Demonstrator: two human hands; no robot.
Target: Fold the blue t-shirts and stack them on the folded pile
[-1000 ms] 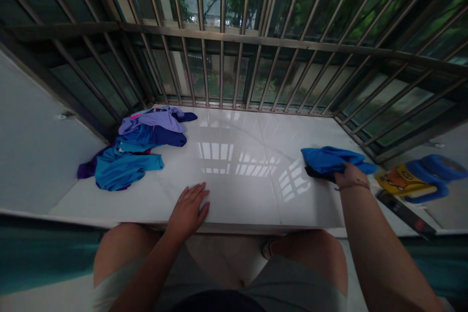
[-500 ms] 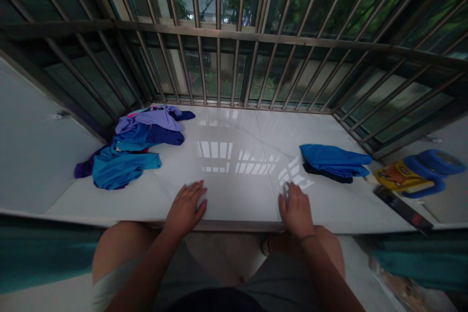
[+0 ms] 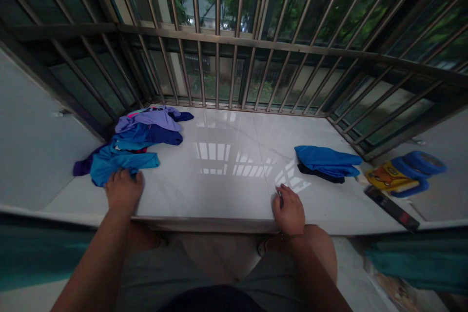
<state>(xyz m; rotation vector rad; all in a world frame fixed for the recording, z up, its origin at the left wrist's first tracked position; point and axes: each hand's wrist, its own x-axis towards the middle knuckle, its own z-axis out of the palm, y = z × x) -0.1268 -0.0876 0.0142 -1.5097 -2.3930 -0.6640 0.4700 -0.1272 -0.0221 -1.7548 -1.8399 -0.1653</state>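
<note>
A crumpled teal garment [image 3: 120, 159] lies at the near end of a loose clothes pile on the white ledge [image 3: 226, 195]. My left hand [image 3: 124, 191] is at its near edge, fingers curled on the cloth with some fabric bunched between thumb and fingers; the fingertips are partly hidden. Behind it in the pile are blue [image 3: 161, 134] and lavender clothes [image 3: 153, 120], with a purple piece at the left. My right hand [image 3: 288, 209] rests on the ledge near its front edge, fingers stretched and thumb apart, holding nothing. Beyond it lies a folded blue garment [image 3: 325, 158] over a dark one [image 3: 321, 174].
Metal window bars [image 3: 219, 39] close off the far side. At the right stand a yellow and blue container with a handle [image 3: 389, 175] and a long dark box [image 3: 391, 207]. My knees are under the ledge's front edge; teal curtains [image 3: 40, 253] hang at both sides.
My left hand has moved left from the bare ledge onto the teal garment. My right hand stays on the ledge, almost unmoved. The view has shifted slightly.
</note>
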